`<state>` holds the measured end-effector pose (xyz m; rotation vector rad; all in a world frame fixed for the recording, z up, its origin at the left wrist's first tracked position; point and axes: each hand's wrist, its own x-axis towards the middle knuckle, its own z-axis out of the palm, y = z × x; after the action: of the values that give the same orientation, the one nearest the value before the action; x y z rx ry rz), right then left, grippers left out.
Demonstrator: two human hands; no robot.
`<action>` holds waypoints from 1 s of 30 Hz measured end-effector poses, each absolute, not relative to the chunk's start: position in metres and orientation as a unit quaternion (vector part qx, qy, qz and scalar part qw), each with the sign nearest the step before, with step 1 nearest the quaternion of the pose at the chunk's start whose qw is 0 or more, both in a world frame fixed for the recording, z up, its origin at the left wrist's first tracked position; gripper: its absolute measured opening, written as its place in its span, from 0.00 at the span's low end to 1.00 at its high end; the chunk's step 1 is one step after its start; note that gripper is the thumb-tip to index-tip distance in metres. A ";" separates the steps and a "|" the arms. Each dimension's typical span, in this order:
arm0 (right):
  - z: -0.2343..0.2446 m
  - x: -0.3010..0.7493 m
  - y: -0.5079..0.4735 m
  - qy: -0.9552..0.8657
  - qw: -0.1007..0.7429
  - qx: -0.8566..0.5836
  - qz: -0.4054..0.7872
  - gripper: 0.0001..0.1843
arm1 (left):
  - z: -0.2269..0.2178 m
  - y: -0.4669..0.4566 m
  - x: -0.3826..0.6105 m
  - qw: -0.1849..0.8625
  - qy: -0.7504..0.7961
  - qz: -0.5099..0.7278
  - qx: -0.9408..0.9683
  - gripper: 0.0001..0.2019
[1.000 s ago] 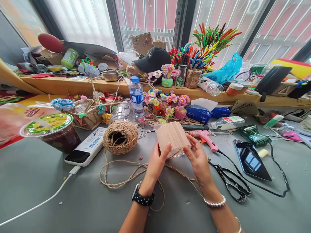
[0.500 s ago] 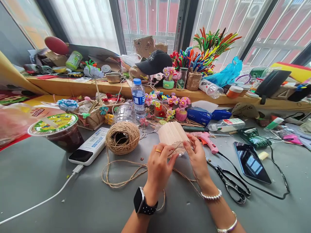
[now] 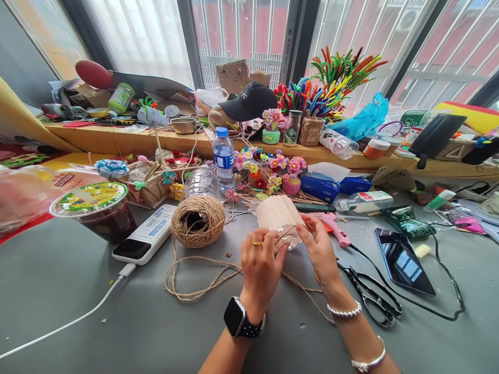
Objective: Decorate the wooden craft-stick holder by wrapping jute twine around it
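Note:
A clear plastic container with pale wooden craft sticks (image 3: 277, 212) along its side lies tilted between my hands. My right hand (image 3: 320, 254) grips its right side, thumb across the clear end. My left hand (image 3: 260, 267) is closed at the near end, pinching jute twine (image 3: 302, 285); its fingertips partly hide the strand. The twine runs along the container's clear end and trails over the table below my hands. To the left sits the ball of jute twine (image 3: 212, 231), with loose loops in front of it.
Right of my hands lie a pink glue gun (image 3: 340, 234), black scissors (image 3: 376, 298) and a phone (image 3: 405, 262). On the left stand a lidded drink cup (image 3: 111, 223) and a white power bank (image 3: 150, 234). A water bottle (image 3: 223, 161) and craft flowers line the back.
Both hands and the container have shifted slightly right in view. My left fingers have spread a little along the container's near end, and the grip on the container stays.

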<state>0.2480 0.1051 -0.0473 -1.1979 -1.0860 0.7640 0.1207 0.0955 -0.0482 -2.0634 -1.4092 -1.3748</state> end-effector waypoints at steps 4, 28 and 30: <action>-0.047 0.248 0.105 -0.469 0.624 -0.527 0.336 0.23 | -0.049 0.098 0.124 0.160 -0.499 -0.462 -0.716 0.02; -0.054 0.248 0.103 -0.437 0.634 -0.522 0.366 0.24 | -0.041 0.105 0.103 0.011 -0.422 -0.522 -0.742 0.04; -0.055 0.249 0.103 -0.438 0.633 -0.523 0.366 0.24 | -0.036 0.103 0.099 -0.014 -0.410 -0.541 -0.734 0.04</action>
<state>0.2487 0.1034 -0.0547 -1.1951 -1.0024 0.8365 0.0989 0.1028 -0.0365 -2.3282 -1.2993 -1.7142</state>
